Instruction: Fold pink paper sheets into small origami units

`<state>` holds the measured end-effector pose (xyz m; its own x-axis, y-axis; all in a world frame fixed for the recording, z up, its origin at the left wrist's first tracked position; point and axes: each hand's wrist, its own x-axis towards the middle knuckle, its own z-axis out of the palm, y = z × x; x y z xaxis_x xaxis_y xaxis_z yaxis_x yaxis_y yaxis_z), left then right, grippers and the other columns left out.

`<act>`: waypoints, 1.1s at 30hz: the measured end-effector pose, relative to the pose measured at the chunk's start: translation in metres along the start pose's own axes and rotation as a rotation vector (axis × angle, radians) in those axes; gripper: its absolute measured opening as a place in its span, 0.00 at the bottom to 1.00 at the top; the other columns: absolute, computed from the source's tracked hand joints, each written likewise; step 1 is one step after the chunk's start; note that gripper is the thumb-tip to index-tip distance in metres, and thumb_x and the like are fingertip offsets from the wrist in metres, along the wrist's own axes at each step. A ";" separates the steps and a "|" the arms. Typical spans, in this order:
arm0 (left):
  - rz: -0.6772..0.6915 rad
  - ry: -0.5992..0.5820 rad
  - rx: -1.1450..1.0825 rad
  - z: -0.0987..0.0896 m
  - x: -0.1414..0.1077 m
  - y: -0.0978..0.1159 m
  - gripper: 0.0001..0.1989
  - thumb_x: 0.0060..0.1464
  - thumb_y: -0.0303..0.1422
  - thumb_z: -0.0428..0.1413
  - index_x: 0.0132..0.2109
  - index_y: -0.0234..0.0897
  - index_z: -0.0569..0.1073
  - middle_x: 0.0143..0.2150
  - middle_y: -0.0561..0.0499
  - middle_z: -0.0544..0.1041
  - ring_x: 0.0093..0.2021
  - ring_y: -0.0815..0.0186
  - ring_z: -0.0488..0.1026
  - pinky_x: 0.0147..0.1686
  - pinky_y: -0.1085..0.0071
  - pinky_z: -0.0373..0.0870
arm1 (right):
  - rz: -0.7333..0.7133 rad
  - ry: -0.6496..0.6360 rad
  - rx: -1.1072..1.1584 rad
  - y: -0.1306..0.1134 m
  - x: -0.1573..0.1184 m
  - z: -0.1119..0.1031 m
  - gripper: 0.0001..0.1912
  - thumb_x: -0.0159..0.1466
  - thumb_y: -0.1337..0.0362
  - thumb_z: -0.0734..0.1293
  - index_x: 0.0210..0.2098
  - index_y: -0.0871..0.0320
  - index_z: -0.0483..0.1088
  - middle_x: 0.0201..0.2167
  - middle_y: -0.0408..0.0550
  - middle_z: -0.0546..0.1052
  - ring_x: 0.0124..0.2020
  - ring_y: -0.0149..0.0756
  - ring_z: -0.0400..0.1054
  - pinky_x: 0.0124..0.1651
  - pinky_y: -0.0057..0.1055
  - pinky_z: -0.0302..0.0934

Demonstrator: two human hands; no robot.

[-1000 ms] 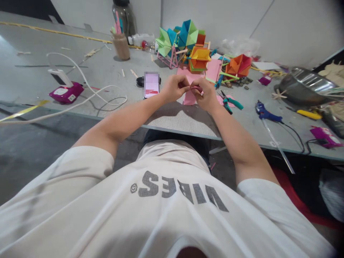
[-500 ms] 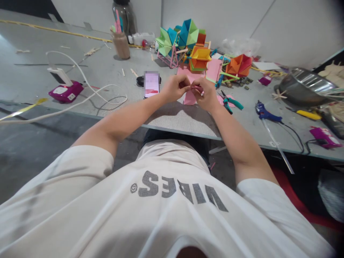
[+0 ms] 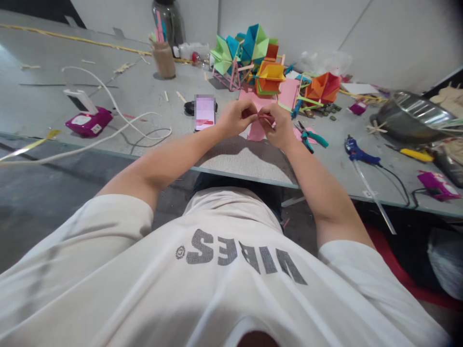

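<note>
Above the table's near edge, my left hand (image 3: 238, 118) and my right hand (image 3: 278, 126) meet fingertip to fingertip. Between them is a small folded piece of pink paper (image 3: 266, 117), mostly covered by the fingers. Both hands are closed in a pinch on it. Under and behind them lie sheets of pink paper (image 3: 256, 132). Teal-handled pliers (image 3: 311, 137) rest just right of my right hand. A phone (image 3: 205, 113) with a lit screen stands left of my left hand, against a black object.
Folded paper shapes (image 3: 269, 77) in several colours stand at the back. On the right are a blue glue gun (image 3: 361, 153), a yellow-handled cutter (image 3: 415, 154) and a metal bowl (image 3: 412, 118). A purple power adapter (image 3: 88, 123) with white cables sits left, and a jar (image 3: 163, 60) stands behind.
Almost nothing differs. Both hands keep their pinch on the pink paper, with only a slight shift of the fingers and the view.
</note>
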<state>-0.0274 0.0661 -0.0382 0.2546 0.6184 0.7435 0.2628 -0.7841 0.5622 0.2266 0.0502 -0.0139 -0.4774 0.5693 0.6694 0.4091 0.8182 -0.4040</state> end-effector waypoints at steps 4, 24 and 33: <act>-0.006 0.012 -0.009 -0.001 0.001 0.005 0.23 0.77 0.52 0.79 0.43 0.42 0.81 0.37 0.50 0.84 0.38 0.58 0.86 0.48 0.56 0.88 | -0.008 0.006 -0.017 0.001 0.000 0.000 0.33 0.86 0.24 0.68 0.57 0.44 0.84 0.55 0.60 0.88 0.61 0.65 0.85 0.75 0.72 0.83; 0.015 0.054 0.001 -0.002 0.004 0.003 0.12 0.78 0.42 0.74 0.46 0.44 0.82 0.38 0.50 0.84 0.39 0.57 0.83 0.46 0.57 0.82 | 0.129 0.161 -0.016 0.003 0.002 -0.003 0.37 0.79 0.18 0.74 0.58 0.45 0.80 0.48 0.55 0.83 0.51 0.58 0.81 0.58 0.59 0.85; -0.044 0.042 0.022 -0.003 0.005 0.007 0.15 0.78 0.44 0.77 0.46 0.44 0.82 0.40 0.48 0.88 0.41 0.56 0.87 0.48 0.56 0.87 | 0.217 0.198 0.083 0.019 0.004 0.005 0.45 0.69 0.11 0.77 0.47 0.46 0.77 0.33 0.43 0.68 0.37 0.47 0.70 0.45 0.50 0.76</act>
<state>-0.0274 0.0631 -0.0297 0.2033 0.6495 0.7327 0.2934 -0.7544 0.5873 0.2287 0.0681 -0.0216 -0.2219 0.7111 0.6672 0.4165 0.6878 -0.5946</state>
